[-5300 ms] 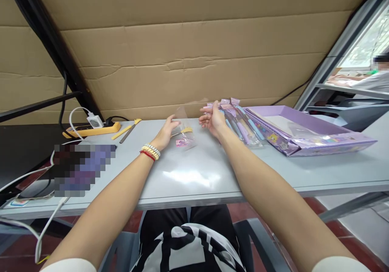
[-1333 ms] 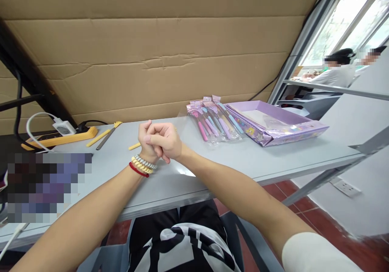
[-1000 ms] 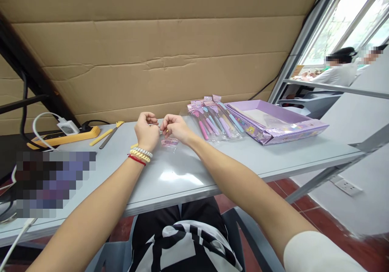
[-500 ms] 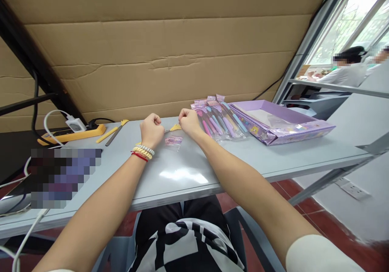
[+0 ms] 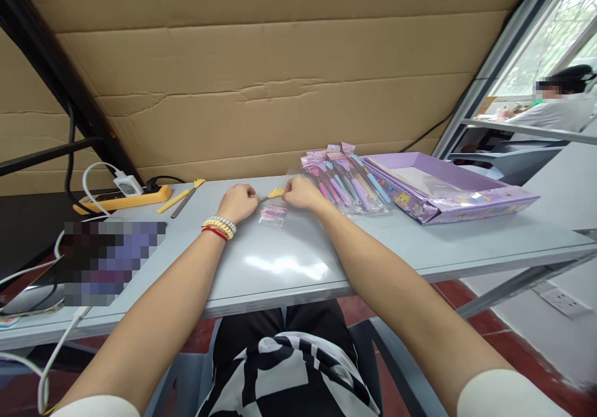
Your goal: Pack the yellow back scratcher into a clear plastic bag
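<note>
Between my hands is a small back scratcher with a yellow hand-shaped head [image 5: 276, 193] and a short stretch of metal rod. My left hand [image 5: 239, 203], with beaded and red bracelets at the wrist, is closed around its handle end, which the fingers hide. My right hand [image 5: 301, 193] pinches at the tip of the yellow head; its fingertips are partly hidden. Just below, a clear plastic wrapper with a pink label [image 5: 273, 215] lies on the table. Beside my right hand, several wrapped back scratchers [image 5: 347, 181] in pink, blue, purple and yellow lie in a row.
A purple open box [image 5: 448, 199] stands to the right on the grey table [image 5: 280, 268]. Further left are a yellow back scratcher in two pieces [image 5: 181, 199], a yellow power strip [image 5: 125, 203] with cables and a blurred-out device [image 5: 116, 261]. Cardboard [image 5: 280, 94] rises behind. Another person [image 5: 559, 106] sits beyond.
The view has shifted slightly, moving the scene to the right. My hands stay close together, and more of the yellow head shows between them.
</note>
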Motion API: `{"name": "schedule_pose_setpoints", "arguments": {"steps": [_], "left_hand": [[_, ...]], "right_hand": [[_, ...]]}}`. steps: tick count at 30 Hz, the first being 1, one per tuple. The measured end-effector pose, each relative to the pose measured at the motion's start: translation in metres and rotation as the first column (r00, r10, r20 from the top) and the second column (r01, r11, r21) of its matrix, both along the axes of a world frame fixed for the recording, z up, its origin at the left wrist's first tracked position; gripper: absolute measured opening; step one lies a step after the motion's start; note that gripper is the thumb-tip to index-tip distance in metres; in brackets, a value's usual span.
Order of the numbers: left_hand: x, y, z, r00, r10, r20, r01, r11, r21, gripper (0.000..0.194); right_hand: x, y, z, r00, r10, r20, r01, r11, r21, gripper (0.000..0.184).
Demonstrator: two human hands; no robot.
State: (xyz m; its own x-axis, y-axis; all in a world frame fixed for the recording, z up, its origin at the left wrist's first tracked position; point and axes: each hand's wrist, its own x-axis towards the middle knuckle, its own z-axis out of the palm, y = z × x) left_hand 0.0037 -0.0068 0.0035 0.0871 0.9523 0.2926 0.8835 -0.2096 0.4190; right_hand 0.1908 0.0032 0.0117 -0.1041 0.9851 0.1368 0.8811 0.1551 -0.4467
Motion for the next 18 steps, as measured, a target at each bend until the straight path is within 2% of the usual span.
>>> {"name": "schedule_pose_setpoints", "arguments": {"steps": [3, 6, 8, 11, 15, 18], "left_hand": [[0.006, -0.005, 0.002, 0.998, -0.070, -0.006, 0.070, 0.998, 0.003, 0.028], [0.013, -0.010, 0.004, 0.995, -0.087, -0.050, 0.083, 0.994, -0.076, 0.036], [0.016, -0.012, 0.004, 0.993, -0.089, -0.077, 0.077, 0.987, -0.139, 0.041], [0.017, -0.013, 0.003, 0.992, -0.122, -0.040, 0.113, 0.976, -0.186, 0.033], [0.018, -0.011, 0.002, 0.987, -0.144, 0.074, 0.152, 0.980, -0.126, 0.018], [0.018, -0.011, 0.003, 0.984, -0.145, 0.105, 0.151, 0.987, -0.047, 0.016]], "right_hand": [[-0.001, -0.001, 0.002, 0.995, -0.084, 0.047, 0.085, 0.996, -0.013, 0.014], [0.000, -0.001, 0.004, 0.985, -0.169, 0.035, 0.170, 0.984, -0.043, 0.026], [0.000, -0.001, 0.004, 0.982, -0.186, 0.030, 0.187, 0.980, -0.067, 0.030], [0.000, -0.001, 0.003, 0.983, -0.181, 0.023, 0.182, 0.978, -0.106, 0.026], [0.002, 0.000, 0.003, 0.984, -0.177, -0.020, 0.173, 0.977, -0.128, 0.023], [0.003, 0.001, 0.002, 0.967, -0.229, -0.117, 0.219, 0.972, -0.088, 0.032]]}}
